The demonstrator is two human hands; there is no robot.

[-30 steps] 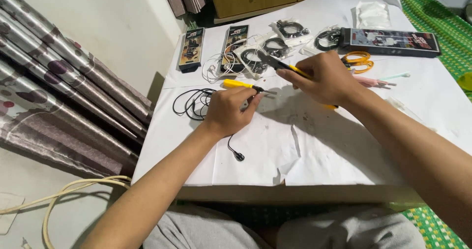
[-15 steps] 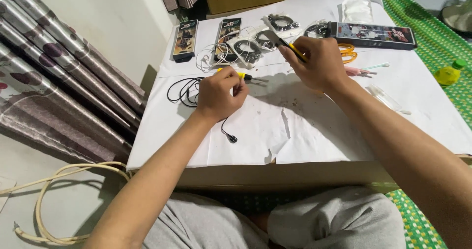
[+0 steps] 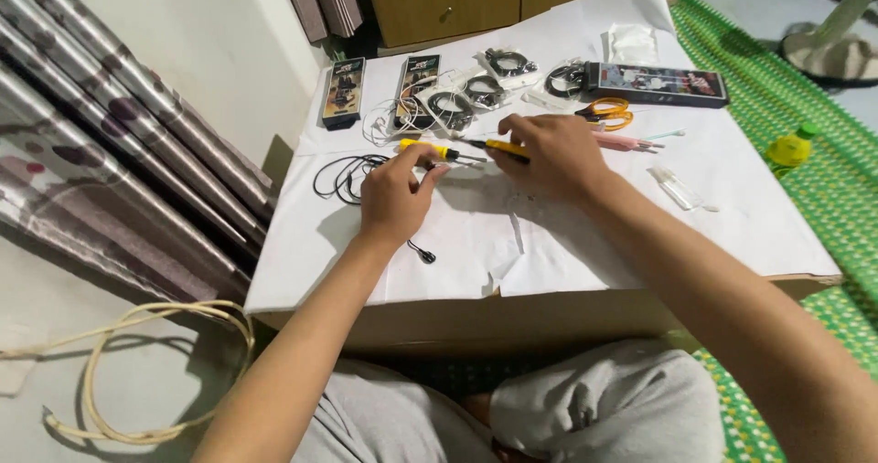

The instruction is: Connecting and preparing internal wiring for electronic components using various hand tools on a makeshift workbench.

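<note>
Two yellow-handled screwdrivers are seen on the white paper-covered table (image 3: 585,244): one (image 3: 434,150) is pinched by the left hand (image 3: 395,198), the other (image 3: 501,147) gripped by the right hand (image 3: 549,157). Behind lie two dark flat boxes (image 3: 345,93), one pair of orange scissors (image 3: 608,111), and one coiled black cable (image 3: 346,175).

Low table (image 3: 750,234) under white paper, cardboard edge showing at front. Striped grey curtain (image 3: 110,152) hanging at left, pale wall (image 3: 219,24) behind it. Wooden cabinet (image 3: 457,1) at far end. Green woven mat (image 3: 814,125) on right, grey floor (image 3: 55,399) at left, cream cord (image 3: 137,372) looped there.
</note>
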